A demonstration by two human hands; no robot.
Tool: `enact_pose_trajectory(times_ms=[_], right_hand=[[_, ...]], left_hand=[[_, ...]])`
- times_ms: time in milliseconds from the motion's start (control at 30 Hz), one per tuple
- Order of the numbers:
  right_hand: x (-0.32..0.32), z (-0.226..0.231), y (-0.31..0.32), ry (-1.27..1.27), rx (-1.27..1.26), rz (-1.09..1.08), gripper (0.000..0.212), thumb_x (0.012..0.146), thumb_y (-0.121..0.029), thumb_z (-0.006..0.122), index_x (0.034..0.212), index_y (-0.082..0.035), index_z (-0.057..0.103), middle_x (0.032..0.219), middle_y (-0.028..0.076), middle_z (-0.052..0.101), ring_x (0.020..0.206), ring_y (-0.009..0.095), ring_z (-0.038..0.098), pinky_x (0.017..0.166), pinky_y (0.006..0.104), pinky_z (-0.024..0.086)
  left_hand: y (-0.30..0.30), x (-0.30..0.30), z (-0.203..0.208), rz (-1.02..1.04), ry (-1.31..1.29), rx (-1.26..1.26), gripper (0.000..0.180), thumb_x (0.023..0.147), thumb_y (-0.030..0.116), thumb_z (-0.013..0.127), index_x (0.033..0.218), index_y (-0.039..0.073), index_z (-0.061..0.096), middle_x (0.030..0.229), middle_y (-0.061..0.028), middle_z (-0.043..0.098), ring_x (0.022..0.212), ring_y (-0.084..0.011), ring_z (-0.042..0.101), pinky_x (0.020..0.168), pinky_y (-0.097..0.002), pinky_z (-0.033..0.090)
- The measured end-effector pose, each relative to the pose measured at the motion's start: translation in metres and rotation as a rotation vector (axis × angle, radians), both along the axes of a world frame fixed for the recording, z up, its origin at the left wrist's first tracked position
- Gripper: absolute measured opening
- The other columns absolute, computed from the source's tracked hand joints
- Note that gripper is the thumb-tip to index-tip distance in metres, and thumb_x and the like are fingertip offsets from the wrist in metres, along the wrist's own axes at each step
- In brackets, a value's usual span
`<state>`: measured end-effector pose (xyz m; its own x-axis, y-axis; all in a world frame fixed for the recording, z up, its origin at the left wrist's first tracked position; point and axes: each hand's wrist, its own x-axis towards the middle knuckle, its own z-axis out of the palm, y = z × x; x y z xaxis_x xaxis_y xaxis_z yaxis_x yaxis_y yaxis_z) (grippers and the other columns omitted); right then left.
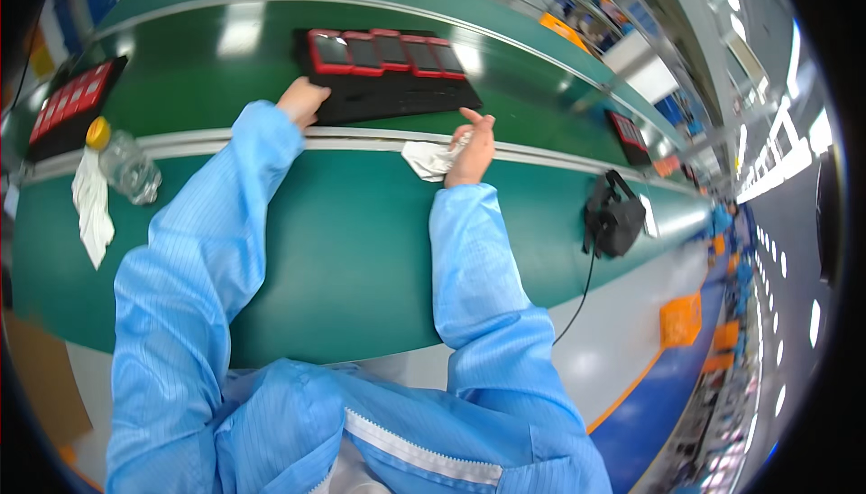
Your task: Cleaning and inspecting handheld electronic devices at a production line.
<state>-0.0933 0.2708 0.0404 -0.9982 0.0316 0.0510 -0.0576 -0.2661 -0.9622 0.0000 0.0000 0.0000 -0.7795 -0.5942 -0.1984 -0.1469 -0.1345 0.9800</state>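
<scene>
The head camera looks down on a green table (pixel 352 259) with a green belt (pixel 189 56) along its far side. On the belt, in front of the person, lies a black tray (pixel 401 104) holding five red-rimmed phones (pixel 391 50) side by side along its far half, their screens dark; its near half is bare. The left hand (pixel 304 102) is at the tray's left edge with its fingers bent (slightly blurred, so I cannot tell whether they pinch the edge or only touch it). The right hand (pixel 472 153), near the tray's near right corner, grips a crumpled white cloth (pixel 428 160) that hangs out to its left. Off to the left, a clear bottle (pixel 132 172) with a yellow cap (pixel 98 132) is beside a second white cloth (pixel 91 203), and another black tray (pixel 56 139) carries more red pieces (pixel 74 97). To the right, a black bag (pixel 616 216) sits on the table, a thin cable (pixel 582 297) running down below it.
</scene>
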Motion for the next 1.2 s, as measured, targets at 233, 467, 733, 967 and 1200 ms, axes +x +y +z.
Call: enact_pose_trajectory(times_ms=[233, 467, 733, 967, 1200], right_hand=[[-0.048, -0.030, 0.055, 0.342, -0.046, -0.339, 0.024, 0.106, -0.018, 0.046, 0.116, -0.006, 0.064, 0.064, -0.001, 0.051, 0.058, 0.007, 0.045, 0.053, 0.0255, 0.039], [-0.074, -0.030, 0.071, 0.265, -0.136, -0.279, 0.025, 0.101, -0.005, 0.045, 0.116, -0.007, 0.064, 0.086, 0.006, 0.061, 0.071, 0.011, 0.056, 0.059, 0.0259, 0.050], [-0.027, -0.011, 0.041, 0.183, 0.155, 0.444, 0.032, 0.096, 0.000, 0.051, 0.123, -0.007, 0.065, 0.108, 0.011, 0.070, 0.081, 0.013, 0.064, 0.068, 0.0283, 0.056], [0.033, 0.049, 0.099, 0.752, 0.886, 0.658, 0.052, 0.087, -0.026, 0.075, 0.135, -0.013, 0.059, 0.120, 0.006, 0.065, 0.095, 0.021, 0.065, 0.079, 0.0338, 0.054], [0.083, 0.076, 0.057, 0.794, 1.412, 1.097, 0.120, 0.062, -0.044, 0.089, 0.158, -0.017, 0.021, 0.155, 0.019, 0.037, 0.115, 0.043, 0.059, 0.094, 0.0437, 0.052]], left_hand=[[-0.005, 0.037, -0.002, -0.242, 0.257, -0.209, 0.053, 0.096, 0.006, 0.056, 0.144, -0.004, 0.038, 0.140, -0.0191, 0.053, 0.125, -0.0299, 0.054, 0.106, -0.0392, 0.043], [0.008, 0.207, 0.027, -0.400, 0.142, 0.141, 0.051, 0.103, 0.013, 0.049, 0.150, 0.002, 0.034, 0.146, -0.0119, 0.049, 0.132, -0.0236, 0.050, 0.112, -0.0373, 0.039], [0.016, 0.331, 0.045, -0.347, -0.032, 0.063, 0.058, 0.100, 0.009, 0.051, 0.153, -0.001, 0.029, 0.151, -0.0138, 0.042, 0.135, -0.0238, 0.046, 0.115, -0.0358, 0.034], [-0.001, 0.338, 0.089, -0.242, -0.340, -1.136, 0.053, 0.084, 0.002, 0.072, 0.135, 0.006, 0.055, 0.112, -0.0125, 0.065, 0.101, -0.0254, 0.067, 0.085, -0.0355, 0.054], [-0.023, 0.287, 0.097, -0.657, -0.236, -1.362, 0.145, 0.042, 0.024, 0.097, 0.159, 0.011, 0.013, 0.163, -0.0220, 0.012, 0.150, -0.0437, 0.014, 0.122, -0.0532, 0.022]])
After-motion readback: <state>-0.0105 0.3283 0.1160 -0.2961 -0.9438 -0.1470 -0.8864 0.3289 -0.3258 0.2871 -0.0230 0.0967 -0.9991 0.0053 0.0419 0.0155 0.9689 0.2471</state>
